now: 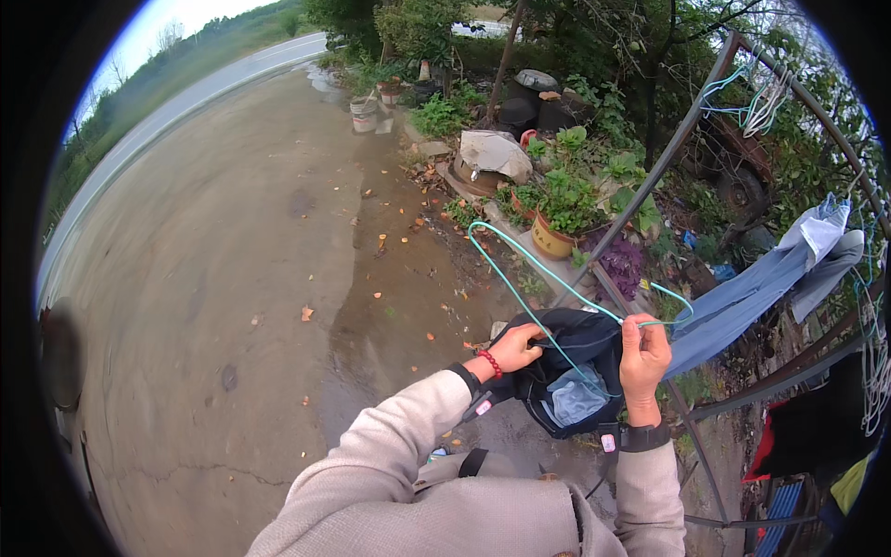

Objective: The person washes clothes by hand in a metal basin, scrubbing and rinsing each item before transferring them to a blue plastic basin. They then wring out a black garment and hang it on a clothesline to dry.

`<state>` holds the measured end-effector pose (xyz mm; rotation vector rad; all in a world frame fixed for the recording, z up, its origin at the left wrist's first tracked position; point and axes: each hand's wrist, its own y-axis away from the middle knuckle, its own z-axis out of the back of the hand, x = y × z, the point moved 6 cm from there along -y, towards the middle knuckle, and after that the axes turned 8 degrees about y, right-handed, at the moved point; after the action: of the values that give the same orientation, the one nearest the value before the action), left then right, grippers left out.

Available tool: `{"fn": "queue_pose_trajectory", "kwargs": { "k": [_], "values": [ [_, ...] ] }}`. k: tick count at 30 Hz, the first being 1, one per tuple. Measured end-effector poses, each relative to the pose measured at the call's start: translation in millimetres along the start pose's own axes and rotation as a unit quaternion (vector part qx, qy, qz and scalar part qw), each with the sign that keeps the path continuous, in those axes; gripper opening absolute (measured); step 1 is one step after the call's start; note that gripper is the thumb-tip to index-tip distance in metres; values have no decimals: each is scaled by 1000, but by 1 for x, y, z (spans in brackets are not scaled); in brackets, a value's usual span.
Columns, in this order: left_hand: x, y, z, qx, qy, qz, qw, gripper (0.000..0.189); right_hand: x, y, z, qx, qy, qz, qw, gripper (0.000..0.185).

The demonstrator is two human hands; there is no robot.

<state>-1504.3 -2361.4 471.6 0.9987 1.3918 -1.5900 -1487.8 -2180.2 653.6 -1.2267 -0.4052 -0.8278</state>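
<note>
My right hand point(644, 358) pinches a turquoise clothes hanger point(511, 244) at the base of its hook. The hook curves off to the right, and the long loop reaches up and left. My left hand point(518, 348) grips the upper edge of a dark garment point(578, 327), whose opening gapes below the fingers. Light blue cloth point(574, 397) shows inside that opening; whether it is a lining or a pocket I cannot tell. The lower side of the hanger passes over the opening, and its near end lies against the pale cloth. Folds hide part of the garment.
A metal drying frame point(679, 139) rises on my right, with blue jeans point(752, 285), spare hangers point(766, 104) and a black garment point(814, 418) on it. Ahead stand a potted plant point(553, 233), a covered round container point(491, 157) and a bucket point(363, 115). Wet concrete point(390, 334) lies left.
</note>
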Motion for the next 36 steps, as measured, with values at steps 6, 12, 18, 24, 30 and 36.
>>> {"fn": "queue_pose_trajectory", "kwargs": {
  "k": [6,12,18,24,30,36],
  "values": [
    [12,1,98,-98,185,206,956,18,0,-2,4,115,81,80,987,12],
    [-46,-30,164,-175,127,103,971,12,2,-6,-6,197,169,109,960,14],
    [-107,-29,161,-189,-71,46,978,15,-4,-17,-24,221,285,149,921,18],
    [-142,-23,106,111,-125,-38,985,38,-24,-54,-4,226,191,-149,944,14],
    [-84,26,180,100,-126,177,971,50,6,-43,42,249,-110,-426,863,18],
    [-5,101,226,135,-179,360,906,48,35,-94,79,150,-122,-372,908,22]
  ]
}}
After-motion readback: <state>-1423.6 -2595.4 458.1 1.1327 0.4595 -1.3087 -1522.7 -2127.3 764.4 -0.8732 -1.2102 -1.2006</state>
